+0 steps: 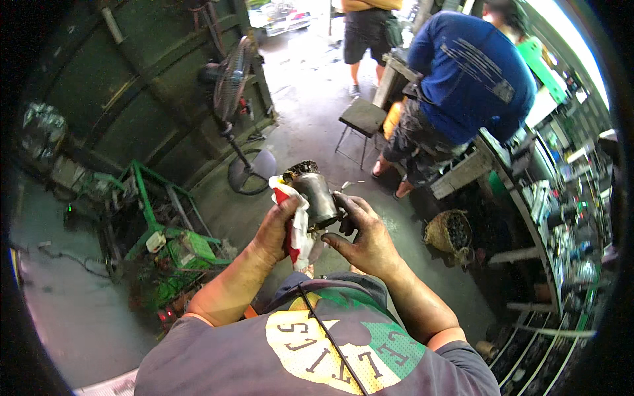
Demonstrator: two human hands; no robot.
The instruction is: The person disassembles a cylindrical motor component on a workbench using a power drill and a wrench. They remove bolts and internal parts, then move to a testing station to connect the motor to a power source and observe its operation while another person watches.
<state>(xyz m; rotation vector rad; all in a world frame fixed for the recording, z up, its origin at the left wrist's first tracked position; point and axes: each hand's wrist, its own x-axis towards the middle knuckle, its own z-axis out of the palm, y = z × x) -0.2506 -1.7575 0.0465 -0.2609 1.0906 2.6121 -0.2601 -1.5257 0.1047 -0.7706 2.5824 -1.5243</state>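
Note:
In front of my chest I hold a grey metal cylinder (318,200), tilted, with a dark, greasy-looking, rough far end. My left hand (276,230) is closed on a red and white rag (298,228) and presses it along the cylinder's left side. At the lower right of the cylinder, the blackened fingers of my right hand (363,234) curl against its near end, thumb below. What lies under the cylinder between my hands is partly hidden.
A pedestal fan (234,86) stands ahead on the left, near a green metal frame (148,198). A small stool (363,117) and a person in a blue shirt (469,72) at a cluttered workbench (522,198) are ahead right. A woven basket (439,232) sits on the floor; another person stands farther off.

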